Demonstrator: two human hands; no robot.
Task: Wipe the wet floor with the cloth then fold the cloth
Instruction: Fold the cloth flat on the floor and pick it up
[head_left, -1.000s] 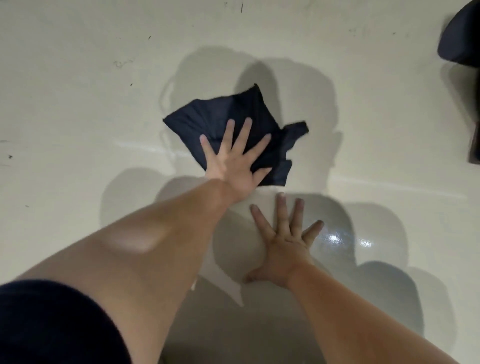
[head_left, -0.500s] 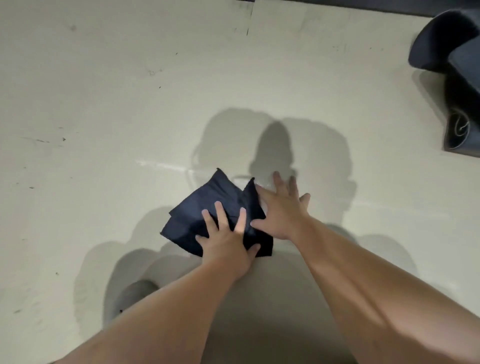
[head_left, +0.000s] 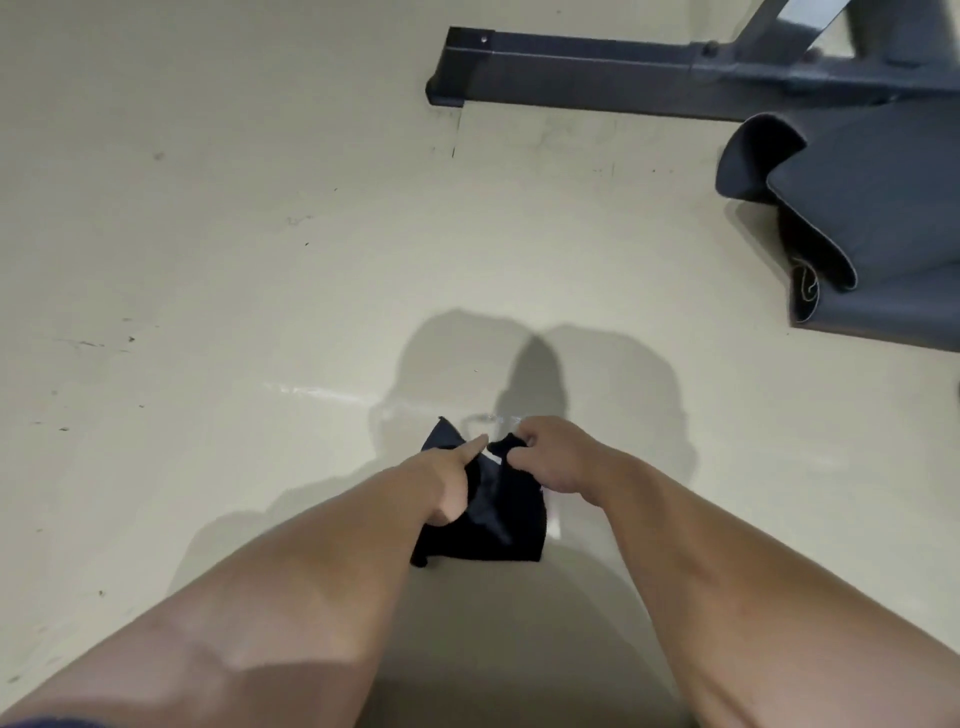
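A dark navy cloth (head_left: 501, 525) lies bunched on the pale glossy floor (head_left: 234, 312), close in front of me. My left hand (head_left: 452, 480) rests on the cloth's left side, its index finger stretched out toward the top edge. My right hand (head_left: 550, 457) pinches the cloth's upper right corner between thumb and fingers. A thin wet streak (head_left: 322, 392) glints on the floor just beyond the cloth. Both forearms hide the cloth's near part.
A dark metal frame foot (head_left: 597, 73) lies across the floor at the top. A dark rolled mat (head_left: 857, 223) sits at the right. Shadows of my head and arms fall on the floor around the cloth.
The cloth has been pulled back toward me and bunched up. My right hand came off the floor, onto the cloth, and now pinches its corner. My left hand went from flat and spread to partly curled.
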